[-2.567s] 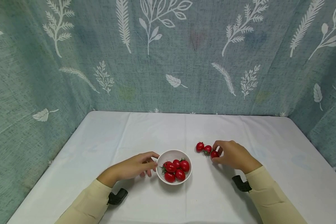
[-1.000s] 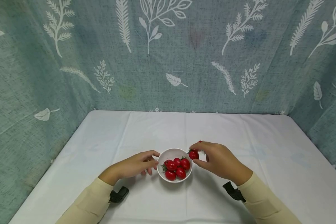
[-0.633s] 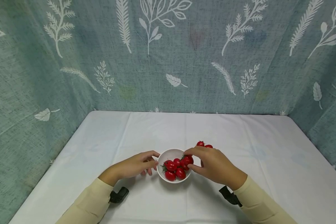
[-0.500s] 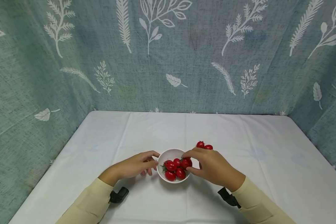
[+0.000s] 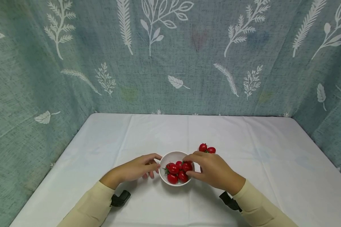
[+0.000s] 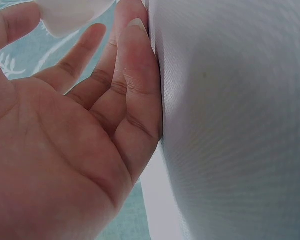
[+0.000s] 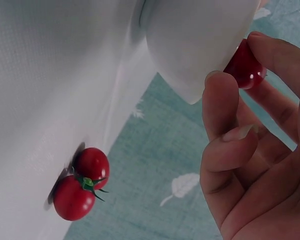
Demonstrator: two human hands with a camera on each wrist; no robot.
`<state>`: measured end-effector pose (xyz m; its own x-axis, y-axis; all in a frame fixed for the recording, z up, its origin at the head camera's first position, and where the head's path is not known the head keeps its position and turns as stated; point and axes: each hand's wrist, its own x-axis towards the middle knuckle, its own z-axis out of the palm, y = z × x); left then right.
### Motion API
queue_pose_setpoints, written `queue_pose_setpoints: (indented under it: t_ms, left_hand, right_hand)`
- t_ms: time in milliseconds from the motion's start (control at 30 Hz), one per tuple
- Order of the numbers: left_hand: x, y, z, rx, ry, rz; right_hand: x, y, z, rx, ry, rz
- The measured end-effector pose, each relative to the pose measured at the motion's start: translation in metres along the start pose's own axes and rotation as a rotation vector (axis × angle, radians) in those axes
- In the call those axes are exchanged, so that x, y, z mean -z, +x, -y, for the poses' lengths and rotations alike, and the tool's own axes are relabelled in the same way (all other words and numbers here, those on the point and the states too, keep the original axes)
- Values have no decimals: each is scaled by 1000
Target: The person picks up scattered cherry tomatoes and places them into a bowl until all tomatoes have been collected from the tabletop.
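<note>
A white bowl (image 5: 173, 153) with several red cherry tomatoes (image 5: 172, 178) in it stands on the table between my hands. My left hand (image 5: 132, 168) is beside its left side, thumb and index fingertips at the rim, fingers loosely bent; in the left wrist view, the little-finger side of the hand (image 6: 65, 145) lies by the cloth. At the right side of the bowl, my right hand (image 5: 213, 168) pinches a cherry tomato (image 7: 248, 65) between thumb and fingers, just inside the rim. My right wrist view shows the bowl's outer wall (image 7: 200, 40) hiding part of that tomato.
Two loose cherry tomatoes (image 5: 203, 147) lie on the white tablecloth (image 5: 147, 132) behind my right hand, one with a green stem (image 7: 87, 183). A blue-green curtain (image 5: 187, 104) with white leaf prints hangs behind the table and along both sides.
My right hand has taken a cherry tomato from the group on the cloth and carried it left to the bowl, lowering it inside the rim. My left hand has stayed at the bowl.
</note>
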<state>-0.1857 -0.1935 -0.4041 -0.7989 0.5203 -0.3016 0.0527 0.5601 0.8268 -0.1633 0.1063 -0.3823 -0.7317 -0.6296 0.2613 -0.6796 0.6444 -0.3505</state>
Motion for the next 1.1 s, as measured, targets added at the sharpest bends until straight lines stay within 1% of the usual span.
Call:
queue_pose_setpoints:
  t_ms: [267, 500, 1100]
  left_hand:
    - [0, 1, 1, -3, 1, 1]
    - [0, 0, 1, -2, 3, 0]
    - [0, 0, 2, -2, 8, -2]
  right_hand:
    - [-2, 1, 0, -4, -14, 2]
    - [-4, 2, 1, 12, -44, 5]
    - [-4, 1, 2, 5, -32, 29]
